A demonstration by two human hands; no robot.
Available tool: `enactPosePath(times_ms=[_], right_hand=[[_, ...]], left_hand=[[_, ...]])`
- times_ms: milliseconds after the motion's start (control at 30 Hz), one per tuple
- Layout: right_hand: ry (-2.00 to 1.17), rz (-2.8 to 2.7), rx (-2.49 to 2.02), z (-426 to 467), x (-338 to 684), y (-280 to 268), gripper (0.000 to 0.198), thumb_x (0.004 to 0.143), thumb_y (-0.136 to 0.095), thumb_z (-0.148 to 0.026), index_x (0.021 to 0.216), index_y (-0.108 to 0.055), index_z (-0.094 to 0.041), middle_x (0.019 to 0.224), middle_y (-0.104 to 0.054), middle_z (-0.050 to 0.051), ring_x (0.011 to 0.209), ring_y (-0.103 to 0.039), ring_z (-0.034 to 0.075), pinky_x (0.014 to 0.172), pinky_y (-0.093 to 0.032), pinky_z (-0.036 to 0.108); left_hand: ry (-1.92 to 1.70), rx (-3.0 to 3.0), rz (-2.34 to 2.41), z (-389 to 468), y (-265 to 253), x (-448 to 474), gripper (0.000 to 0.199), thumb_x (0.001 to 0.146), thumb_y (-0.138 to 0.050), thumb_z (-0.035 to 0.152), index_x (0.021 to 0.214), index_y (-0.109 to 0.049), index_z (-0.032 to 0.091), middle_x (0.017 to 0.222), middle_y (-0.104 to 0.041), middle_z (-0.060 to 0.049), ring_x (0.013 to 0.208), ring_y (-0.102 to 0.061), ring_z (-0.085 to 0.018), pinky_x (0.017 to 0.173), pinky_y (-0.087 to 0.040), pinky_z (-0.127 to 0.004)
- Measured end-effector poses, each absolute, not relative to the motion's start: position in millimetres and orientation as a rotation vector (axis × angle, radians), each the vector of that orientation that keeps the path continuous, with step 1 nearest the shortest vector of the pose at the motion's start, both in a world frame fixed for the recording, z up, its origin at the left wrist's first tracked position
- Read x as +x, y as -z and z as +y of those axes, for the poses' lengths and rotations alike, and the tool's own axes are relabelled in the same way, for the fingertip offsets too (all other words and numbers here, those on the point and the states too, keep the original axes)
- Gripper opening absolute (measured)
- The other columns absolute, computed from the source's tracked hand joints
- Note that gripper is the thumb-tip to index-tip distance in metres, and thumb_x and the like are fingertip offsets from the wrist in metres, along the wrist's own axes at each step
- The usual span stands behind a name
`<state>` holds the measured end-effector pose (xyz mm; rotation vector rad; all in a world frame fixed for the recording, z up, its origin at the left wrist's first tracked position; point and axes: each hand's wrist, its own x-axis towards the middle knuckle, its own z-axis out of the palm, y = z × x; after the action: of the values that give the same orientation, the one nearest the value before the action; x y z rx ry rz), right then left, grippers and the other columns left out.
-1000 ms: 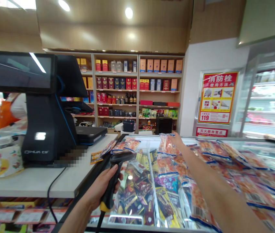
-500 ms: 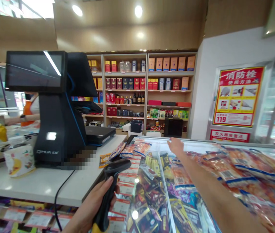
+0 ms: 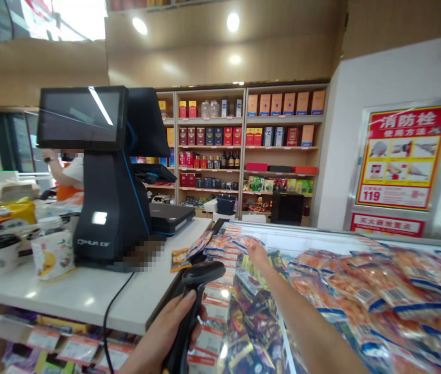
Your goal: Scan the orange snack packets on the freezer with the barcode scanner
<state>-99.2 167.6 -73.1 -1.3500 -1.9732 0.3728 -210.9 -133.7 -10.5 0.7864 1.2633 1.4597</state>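
My left hand [image 3: 177, 324] is wrapped round the handle of a black barcode scanner [image 3: 203, 274], its head pointing right above the freezer's edge. My right hand [image 3: 257, 254] reaches across the glass, its fingers closed at the right end of a clear packet of reddish food [image 3: 243, 242] with a blue edge. The fingertips are partly hidden. Beside it lie another such packet [image 3: 217, 245] and a small orange packet [image 3: 180, 259] at the counter's edge.
A black checkout terminal [image 3: 103, 208] stands on the white counter [image 3: 99, 291], with cups and a yellow package [image 3: 8, 213] to its left. Several food packets [image 3: 364, 285] are piled at the right. A person's arm [image 3: 58, 171] shows behind the terminal. Stocked shelves stand beyond.
My right hand has moved left, from the far end of the freezer to the packet. The packet has shifted slightly right. My left hand still holds the scanner. The view has turned slightly left.
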Motion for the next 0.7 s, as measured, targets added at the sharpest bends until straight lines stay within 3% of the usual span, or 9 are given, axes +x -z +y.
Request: enactPosePath(times_ms=[167, 367, 700], right_hand=[[-0.29, -1.936, -1.352, 143, -42, 64, 0.015, 0.073, -0.042, -0.023, 0.068, -0.055, -0.017, 0.065, -0.06, 0.002, 0.062, -0.055, 0.013, 0.053, -0.033, 0.02], [-0.14, -1.927, -1.283, 100, 12, 39, 0.016, 0.074, -0.041, -0.025, 0.067, -0.054, -0.019, 0.062, -0.059, 0.003, 0.06, -0.053, 0.014, 0.054, -0.031, 0.022], [-0.21, -1.866, -1.222, 78, 47, 26, 0.015, 0.073, -0.041, -0.026, 0.065, -0.052, -0.019, 0.061, -0.059, 0.001, 0.059, -0.052, 0.014, 0.055, -0.032, 0.022]], left_hand=[[-1.397, 0.862, 1.172, -143, 0, -194, 0.037, 0.068, -0.049, 0.047, 0.084, -0.053, 0.014, 0.037, -0.048, 0.003, 0.035, -0.041, -0.009, 0.036, -0.031, -0.019], [-1.371, 0.955, 1.104, -153, -11, -163, 0.036, 0.069, -0.048, 0.047, 0.069, -0.055, 0.012, 0.042, -0.05, 0.0, 0.037, -0.04, -0.007, 0.038, -0.031, -0.019], [-1.299, 1.005, 1.043, -163, -22, -129, 0.029, 0.069, -0.051, 0.043, 0.07, -0.051, 0.014, 0.056, -0.053, 0.0, 0.04, -0.043, -0.007, 0.04, -0.033, -0.021]])
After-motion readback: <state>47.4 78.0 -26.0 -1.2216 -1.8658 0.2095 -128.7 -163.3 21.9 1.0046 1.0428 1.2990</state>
